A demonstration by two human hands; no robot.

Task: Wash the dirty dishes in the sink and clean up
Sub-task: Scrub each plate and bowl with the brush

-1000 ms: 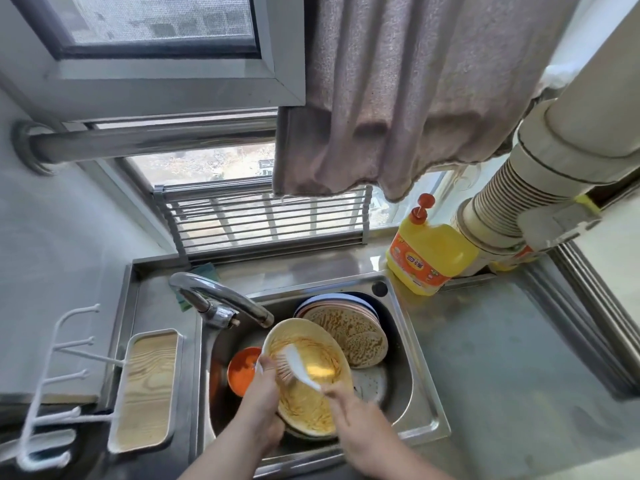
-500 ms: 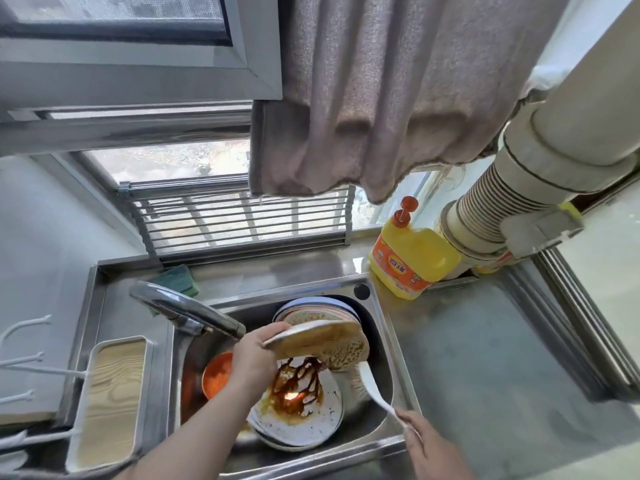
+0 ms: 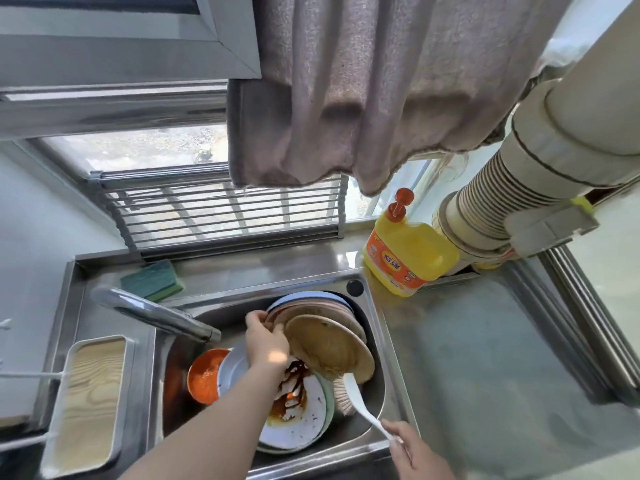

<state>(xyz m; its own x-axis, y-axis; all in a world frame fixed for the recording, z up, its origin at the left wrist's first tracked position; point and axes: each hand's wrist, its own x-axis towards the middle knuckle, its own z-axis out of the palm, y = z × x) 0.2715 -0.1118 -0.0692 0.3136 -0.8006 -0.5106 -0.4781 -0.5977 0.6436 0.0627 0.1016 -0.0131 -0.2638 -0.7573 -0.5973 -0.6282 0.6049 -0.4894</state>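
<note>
Left hand [image 3: 266,344] grips the tan plate [image 3: 329,348] by its left rim, fingers curled over the edge, plate tilted against the stack in the sink [image 3: 391,344]. Right hand [image 3: 414,452] pinches the white brush [image 3: 353,393] handle, bristles just below the plate

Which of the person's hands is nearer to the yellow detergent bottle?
Left, narrowly. The left hand grips a tan plate in the sink, below-left of the yellow detergent bottle. The right hand holds the brush at the sink's near edge, farther away.
</note>
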